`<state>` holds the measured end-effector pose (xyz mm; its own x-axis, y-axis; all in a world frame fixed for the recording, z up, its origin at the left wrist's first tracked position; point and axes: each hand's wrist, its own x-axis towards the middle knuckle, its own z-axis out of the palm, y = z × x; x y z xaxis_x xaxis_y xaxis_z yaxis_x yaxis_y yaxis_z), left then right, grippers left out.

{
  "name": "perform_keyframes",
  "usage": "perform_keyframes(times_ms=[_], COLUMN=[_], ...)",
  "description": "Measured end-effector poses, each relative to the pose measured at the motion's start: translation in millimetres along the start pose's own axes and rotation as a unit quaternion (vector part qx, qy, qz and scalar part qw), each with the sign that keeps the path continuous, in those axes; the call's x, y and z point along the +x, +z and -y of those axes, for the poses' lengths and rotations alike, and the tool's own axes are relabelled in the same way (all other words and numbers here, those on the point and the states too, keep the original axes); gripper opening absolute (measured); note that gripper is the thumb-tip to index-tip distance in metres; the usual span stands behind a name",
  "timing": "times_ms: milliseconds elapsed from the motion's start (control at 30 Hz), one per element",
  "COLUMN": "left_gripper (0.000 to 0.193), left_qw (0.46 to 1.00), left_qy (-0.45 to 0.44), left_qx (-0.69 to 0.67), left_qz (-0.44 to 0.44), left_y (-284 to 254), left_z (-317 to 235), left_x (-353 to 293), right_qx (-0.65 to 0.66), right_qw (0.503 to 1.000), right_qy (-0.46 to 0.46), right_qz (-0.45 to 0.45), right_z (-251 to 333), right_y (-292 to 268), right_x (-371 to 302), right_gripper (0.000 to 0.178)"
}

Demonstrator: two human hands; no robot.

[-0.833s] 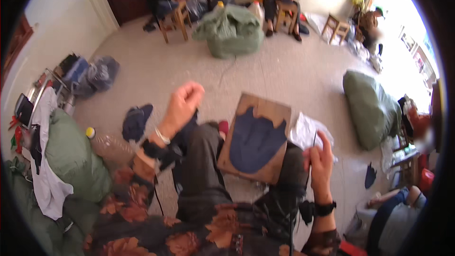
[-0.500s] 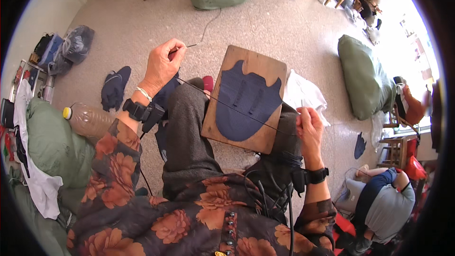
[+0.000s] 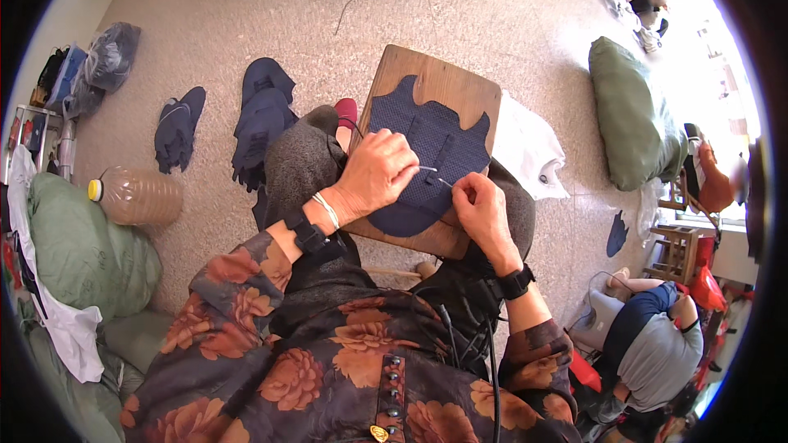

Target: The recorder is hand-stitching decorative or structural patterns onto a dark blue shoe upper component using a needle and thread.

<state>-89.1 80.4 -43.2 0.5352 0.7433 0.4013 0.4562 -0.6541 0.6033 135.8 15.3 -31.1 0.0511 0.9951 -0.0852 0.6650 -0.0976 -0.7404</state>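
A navy textured piece (image 3: pixel 410 212), with scalloped upper edges and two darker strips down its middle, lies flat on a wooden board (image 3: pixel 402 66) across my lap. Above it, my left hand (image 3: pixel 373 172) pinches a dark cord, with a thin pale tip (image 3: pixel 428 168) sticking out beyond the fingers. My right hand (image 3: pixel 484 209) is closed in a pinch at a second small pale tip (image 3: pixel 445 183), which looks like the cord's other end. The two tips point at each other, a small gap apart. Most of the cord is hidden by my hands.
Similar navy pieces (image 3: pixel 264 115) lie on the floor left of my knee. A capped plastic jug (image 3: pixel 139 195) and green sacks (image 3: pixel 70 238) stand left. White cloth or plastic (image 3: pixel 525 143) shows beside the board; another green sack (image 3: pixel 628 115) lies right. A person (image 3: pixel 657 344) bends over at lower right.
Both hands have come inward over the navy piece; the left moved down and right, the right moved left. The cord, stretched between them before, now has its tips close together. The view has shifted.
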Motion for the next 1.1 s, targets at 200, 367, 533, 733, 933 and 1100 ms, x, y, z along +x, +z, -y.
perform_keyframes(times_ms=[200,367,533,733,933,1100], left_gripper=[0.010,0.010,0.008,0.009,0.008,0.008], left_qw=[0.996,0.995,0.993,0.992,0.991,0.992], left_qy=[0.066,0.072,0.092,0.092,0.094,0.084], left_qx=[-0.036,-0.030,0.008,0.024,0.047,0.043], left_qz=[0.050,0.061,0.067,0.086,0.084,0.080], left_y=[15.2,18.2,20.6,21.1,23.1,22.8], left_z=[14.4,16.0,13.8,14.3,16.2,15.1], left_x=[-6.7,-14.0,-15.3,-17.7,-18.6,-21.0], right_qx=[-0.055,-0.063,-0.077,-0.084,-0.084,-0.067], right_qw=[0.998,0.996,0.993,0.991,0.989,0.995], right_qy=[-0.013,-0.032,-0.062,-0.059,-0.122,-0.066], right_qz=[0.006,0.045,0.058,0.082,0.001,0.017], right_z=[5.3,1.5,4.3,0.3,-0.6,-10.2], right_y=[7.4,3.4,0.2,-2.4,11.6,5.7], right_x=[7.5,14.5,17.6,17.8,26.1,19.8], right_gripper=[0.010,0.010,0.009,0.011,0.010,0.010])
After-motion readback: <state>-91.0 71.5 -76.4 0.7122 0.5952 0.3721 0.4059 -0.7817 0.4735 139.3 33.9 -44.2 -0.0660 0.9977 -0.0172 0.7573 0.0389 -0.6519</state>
